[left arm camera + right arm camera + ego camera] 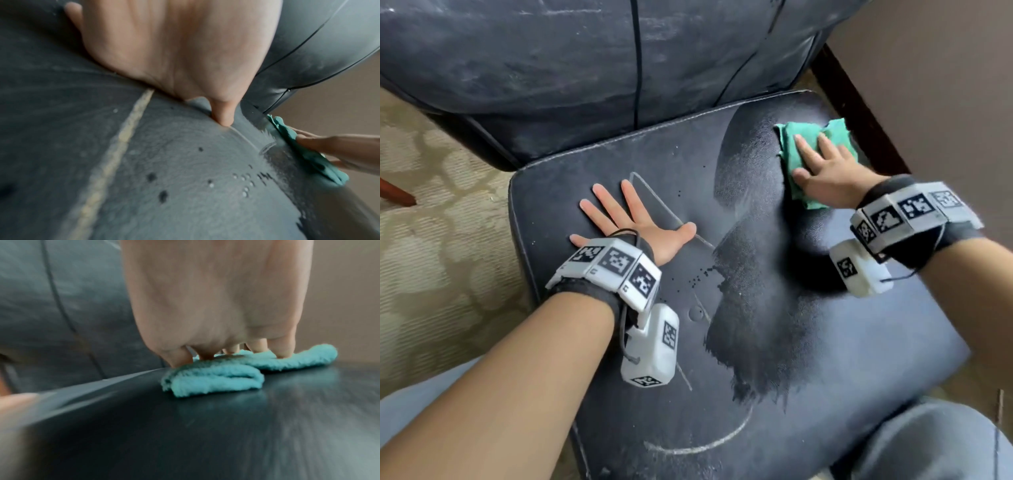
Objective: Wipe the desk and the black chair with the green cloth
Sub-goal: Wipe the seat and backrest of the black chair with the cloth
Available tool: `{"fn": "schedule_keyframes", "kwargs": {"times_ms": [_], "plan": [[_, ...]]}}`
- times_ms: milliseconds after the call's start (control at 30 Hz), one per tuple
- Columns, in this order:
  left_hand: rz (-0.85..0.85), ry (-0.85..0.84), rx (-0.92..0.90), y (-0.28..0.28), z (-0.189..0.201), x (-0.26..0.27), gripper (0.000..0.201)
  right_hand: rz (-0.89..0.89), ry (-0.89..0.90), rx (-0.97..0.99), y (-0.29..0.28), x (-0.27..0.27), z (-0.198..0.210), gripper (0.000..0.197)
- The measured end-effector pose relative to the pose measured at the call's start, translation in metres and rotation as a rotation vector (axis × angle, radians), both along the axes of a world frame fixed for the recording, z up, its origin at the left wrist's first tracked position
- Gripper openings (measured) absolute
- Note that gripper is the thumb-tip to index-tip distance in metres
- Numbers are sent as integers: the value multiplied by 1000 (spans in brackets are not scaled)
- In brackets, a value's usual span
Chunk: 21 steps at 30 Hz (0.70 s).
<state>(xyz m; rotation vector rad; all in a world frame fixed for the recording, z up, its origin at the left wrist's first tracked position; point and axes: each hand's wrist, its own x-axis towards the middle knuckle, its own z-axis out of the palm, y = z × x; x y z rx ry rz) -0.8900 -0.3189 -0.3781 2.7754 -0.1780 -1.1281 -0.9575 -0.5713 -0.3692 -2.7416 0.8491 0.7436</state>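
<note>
Your left hand (pixel 633 222) lies flat on the chair (pixel 619 342) seat, fingers straight and spread, steadying it. Your right hand (pixel 825 168) presses the folded cloth (pixel 811 144) down at the far right corner of the seat, fingers extended and slightly apart on top of it. You are on the chair step: a dark, wiped band runs down the right side, while dusty grey marks remain on the left and front. Next, I judge, you should draw the cloth toward the left part, lifting your left palm clear.
</note>
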Motion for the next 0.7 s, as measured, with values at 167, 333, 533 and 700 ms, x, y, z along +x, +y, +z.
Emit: {"fn": "schedule_keyframes", "kwargs": {"times_ms": [167,333,533,700], "plan": [[0,-23,-10,0,-2,-1,118,276,64,86,56,-45,4,62],[7,-48,-20,0,-5,-1,119,257,90,96,57,-14,8,59],[15,-67,-19,-1,-8,1,120,177,-15,49,58,67,2,57],[22,-91,-22,-2,-10,0,119,129,-39,42,58,105,-2,55]]}}
